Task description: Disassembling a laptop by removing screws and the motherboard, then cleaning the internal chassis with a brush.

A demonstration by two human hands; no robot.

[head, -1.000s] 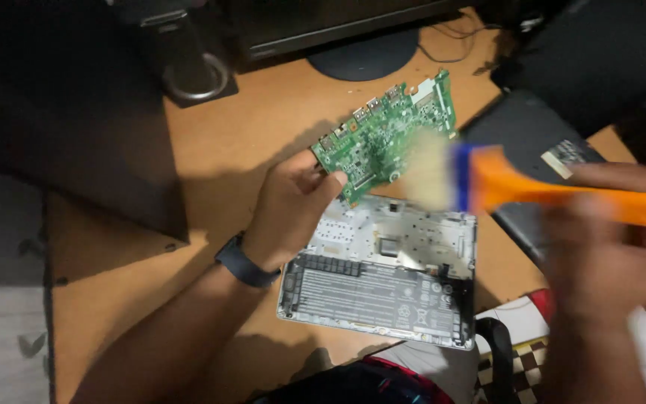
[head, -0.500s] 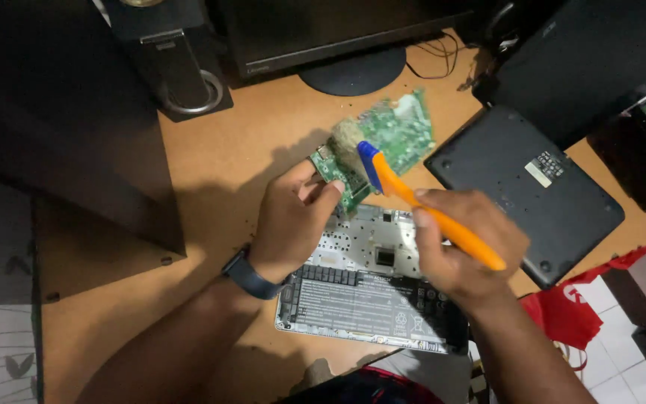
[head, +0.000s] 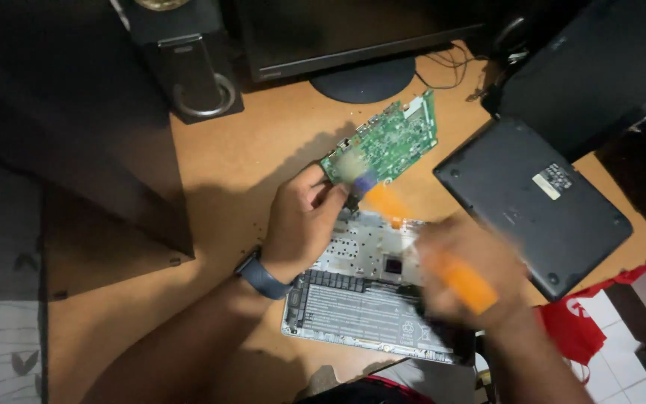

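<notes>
Gripping a green circuit board [head: 384, 144], left hand [head: 304, 221]; right hand [head: 466, 277] (blurred) clasps an orange brush [head: 420, 243].

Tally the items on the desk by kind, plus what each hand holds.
Green circuit board, in left hand: 1
Orange-handled brush, in right hand: 1
Opened laptop base: 1
Dark laptop cover: 1
Monitor stand: 1
Speaker: 1
Total: 6
</notes>
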